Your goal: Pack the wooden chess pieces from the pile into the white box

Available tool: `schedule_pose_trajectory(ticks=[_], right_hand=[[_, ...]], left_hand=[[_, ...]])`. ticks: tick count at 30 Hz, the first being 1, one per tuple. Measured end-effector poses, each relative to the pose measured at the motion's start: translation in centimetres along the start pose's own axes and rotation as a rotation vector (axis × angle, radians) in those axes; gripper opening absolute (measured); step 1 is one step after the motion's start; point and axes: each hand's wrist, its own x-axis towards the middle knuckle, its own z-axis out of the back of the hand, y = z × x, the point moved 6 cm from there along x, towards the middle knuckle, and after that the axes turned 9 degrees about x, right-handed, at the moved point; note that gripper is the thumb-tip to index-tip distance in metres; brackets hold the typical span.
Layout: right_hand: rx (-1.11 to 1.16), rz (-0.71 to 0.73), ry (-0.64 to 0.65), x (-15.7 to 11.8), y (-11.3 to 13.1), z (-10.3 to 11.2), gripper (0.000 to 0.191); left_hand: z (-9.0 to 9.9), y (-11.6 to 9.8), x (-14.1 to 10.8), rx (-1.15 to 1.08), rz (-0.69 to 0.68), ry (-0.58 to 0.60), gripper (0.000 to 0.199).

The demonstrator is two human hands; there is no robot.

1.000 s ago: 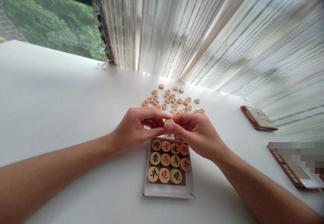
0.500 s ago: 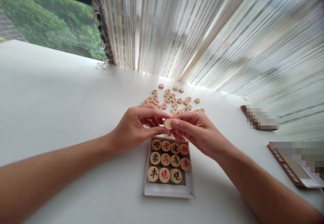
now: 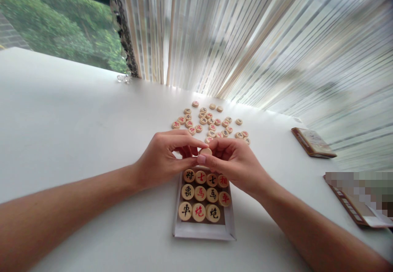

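A round wooden piece (image 3: 205,152) is pinched between my left hand (image 3: 167,151) and my right hand (image 3: 235,159), just above the far edge of a box. Its visible face is plain. The shallow white box (image 3: 204,231) holds rows of round wooden pieces with red or black characters, among them a red one (image 3: 199,212) and a black one (image 3: 213,213) in the nearest row. A strip at the box's near end has no pieces. My hands hide part of the box's far end.
Beyond my hands, many loose round pieces (image 3: 211,121) lie scattered on the white table (image 3: 92,120). A small brown-edged box (image 3: 315,141) and a larger brown item (image 3: 353,206) lie at the right. String curtains (image 3: 196,34) hang behind, with clear beads (image 3: 123,78) at the left.
My right thumb has moved slightly left and down over the held piece, and my right fingers have curled in. The box and the pieces in it look the same.
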Motion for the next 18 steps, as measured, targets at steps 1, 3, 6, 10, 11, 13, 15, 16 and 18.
schedule_pose_trajectory(ticks=[1,3,6,10,11,13,15,16,18], right_hand=[[-0.011,0.004,0.002,0.00,0.05,-0.02,0.034],[-0.021,0.014,0.020,0.01,0.26,-0.07,0.034],[-0.032,0.031,0.047,0.04,0.64,-0.09,0.033],[-0.063,0.052,0.068,-0.01,0.87,0.07,0.031],[-0.066,0.054,0.075,-0.04,0.88,0.11,0.031],[-0.067,0.052,0.092,-0.08,0.86,0.17,0.031],[-0.062,0.044,0.106,-0.10,0.86,0.21,0.031],[-0.060,0.044,0.111,-0.10,0.90,0.23,0.030],[-0.063,0.050,0.118,-0.10,1.03,0.27,0.030]], left_hand=[[-0.02,-0.06,-0.01,0.003,-0.005,0.001,0.017],[-0.04,-0.05,-0.04,-0.001,-0.006,0.003,0.017],[-0.01,0.09,-0.09,-0.011,-0.001,0.000,0.016],[0.03,0.16,-0.12,-0.041,0.001,-0.004,0.019],[0.03,0.14,-0.12,-0.047,0.000,-0.003,0.019],[0.04,0.08,-0.11,-0.058,0.000,-0.003,0.020],[0.04,0.07,-0.12,-0.067,0.004,0.000,0.020],[0.04,0.08,-0.12,-0.070,0.005,0.001,0.020],[0.05,0.13,-0.13,-0.076,0.007,0.002,0.021]])
